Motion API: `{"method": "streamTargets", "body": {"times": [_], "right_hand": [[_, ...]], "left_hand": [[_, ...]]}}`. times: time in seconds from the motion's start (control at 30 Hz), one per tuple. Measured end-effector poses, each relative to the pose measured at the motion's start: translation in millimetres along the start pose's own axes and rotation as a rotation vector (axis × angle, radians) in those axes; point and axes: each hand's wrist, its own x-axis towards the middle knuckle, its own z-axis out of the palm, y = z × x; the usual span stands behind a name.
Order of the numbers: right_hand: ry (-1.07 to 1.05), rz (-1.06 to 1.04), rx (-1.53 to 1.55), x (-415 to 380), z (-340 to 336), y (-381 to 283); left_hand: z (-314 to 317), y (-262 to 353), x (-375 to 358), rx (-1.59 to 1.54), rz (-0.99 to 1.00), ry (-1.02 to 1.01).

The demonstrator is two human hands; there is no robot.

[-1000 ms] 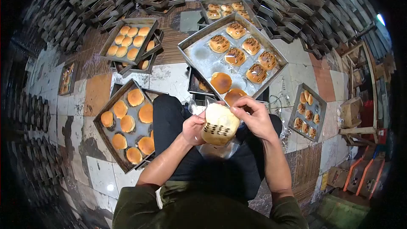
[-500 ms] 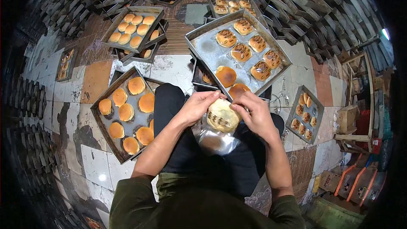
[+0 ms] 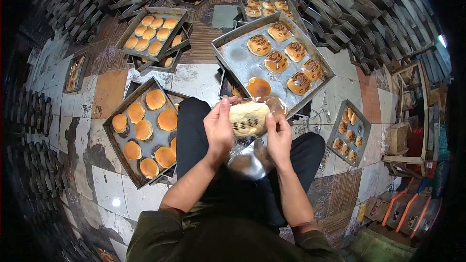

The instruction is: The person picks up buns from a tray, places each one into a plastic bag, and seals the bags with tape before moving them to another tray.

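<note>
Between my two hands, above my knees, is a pale bun (image 3: 248, 116) in a clear plastic bag with dark print on it. My left hand (image 3: 219, 128) grips the bag and bun at the left side, thumb up. My right hand (image 3: 279, 138) pinches the right side, and the clear bag film (image 3: 275, 104) stands up past the bun. On my lap lies more clear plastic (image 3: 248, 162). Just beyond my hands, a metal tray (image 3: 239, 70) bears several wrapped, printed buns (image 3: 275, 61) and an unprinted brown bun (image 3: 258, 87).
To my left sits a tray (image 3: 127, 165) of several plain buns (image 3: 144, 129). Farther off are stacked trays of buns (image 3: 149, 33) at left and another tray (image 3: 267, 2) at the back. A small tray (image 3: 361, 131) stands right, near a wooden rack (image 3: 405, 157). Metal trays pile along the walls.
The bagged bun has risen and moved slightly away from me, over the tray's near corner. My left hand has turned thumb-up, and my right hand has shifted lower and left.
</note>
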Motion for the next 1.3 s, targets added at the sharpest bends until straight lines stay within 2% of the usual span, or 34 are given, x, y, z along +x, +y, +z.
{"method": "streamTargets", "body": {"times": [0.03,0.1,0.13,0.17,0.23,0.3,0.33,0.37,0.43,0.5,0.53,0.57,0.6,0.63,0.7,0.77,0.87,0.9,1.0,1.03,1.1,1.17,1.23,1.27,1.3], "right_hand": [[-0.139,0.044,0.134,1.2,-6.0,-2.7],[-0.443,0.062,0.340,4.2,-22.0,-8.5],[-0.486,0.115,0.552,6.2,-27.2,-9.6],[-0.526,0.165,0.764,9.9,-30.6,-11.1],[-0.505,0.166,0.811,21.9,-30.8,-12.2],[-0.392,0.220,1.079,32.5,-26.2,-4.2],[-0.380,0.211,1.105,35.7,-24.5,-3.4],[-0.377,0.206,1.106,37.3,-22.6,-4.1],[-0.260,0.185,0.879,37.8,-18.3,-6.9],[-0.278,0.220,0.800,41.5,-16.3,-6.4],[-0.282,0.182,0.690,44.7,-15.3,-0.6],[-0.284,0.144,0.578,48.1,-15.2,5.0],[-0.239,0.148,0.590,51.2,-13.9,8.9],[-0.240,0.148,0.590,54.7,-15.0,10.4],[-0.191,0.175,0.750,62.9,-18.5,13.5],[-0.174,0.219,0.783,67.8,-21.6,20.7],[0.036,0.503,0.884,74.8,-22.0,41.0],[0.038,0.504,0.881,76.1,-27.9,49.1],[0.017,0.602,1.136,78.0,-55.1,85.9],[0.016,0.601,1.138,76.0,-58.5,88.9],[0.035,0.654,1.132,71.6,-62.4,94.1],[0.043,0.674,1.161,65.7,-81.8,107.2],[0.027,0.673,1.059,56.0,-113.0,107.5],[0.073,0.613,0.905,48.9,-129.2,101.8],[0.115,0.550,0.750,41.2,-148.1,92.4]], "left_hand": [[-2.9,4.5,6.0,0.001,0.002,-0.003],[-7.5,16.3,27.3,-0.091,-0.299,-0.119],[-12.4,12.6,42.9,-0.031,-0.409,-0.196],[-12.7,3.1,51.0,-0.029,-0.409,-0.195],[-7.3,-22.0,61.7,0.419,-0.278,-0.319],[-3.3,-43.9,53.8,0.507,-0.021,-0.146],[0.8,-32.4,44.8,0.515,-0.102,-0.145],[7.4,-15.7,32.4,0.523,-0.182,-0.144],[16.7,-8.3,9.5,0.646,0.086,-0.312],[27.2,4.3,17.4,0.849,-0.044,-0.332],[28.3,4.5,26.8,0.850,-0.043,-0.333],[28.2,3.9,37.8,1.036,0.028,-0.429],[29.1,2.0,48.8,1.220,0.101,-0.524],[29.0,-3.1,58.6,1.220,0.101,-0.523],[25.9,-16.3,81.9,1.279,0.370,-0.504],[29.5,-22.5,120.1,1.352,0.362,-0.499],[26.6,-45.8,185.8,1.657,0.260,-0.507],[22.9,-49.1,204.3,1.775,0.247,-0.471],[20.3,-45.1,235.0,1.945,0.191,-0.405],[16.6,-48.5,245.2,1.947,0.193,-0.405],[8.3,-57.8,262.1,1.880,0.203,-0.260],[5.4,-54.0,272.3,1.913,0.272,-0.249],[-4.6,-42.3,301.8,1.495,-0.126,-0.488],[-16.6,-56.3,308.5,1.559,0.154,-0.205],[-13.2,-57.4,304.0,1.562,0.151,-0.199]]}}
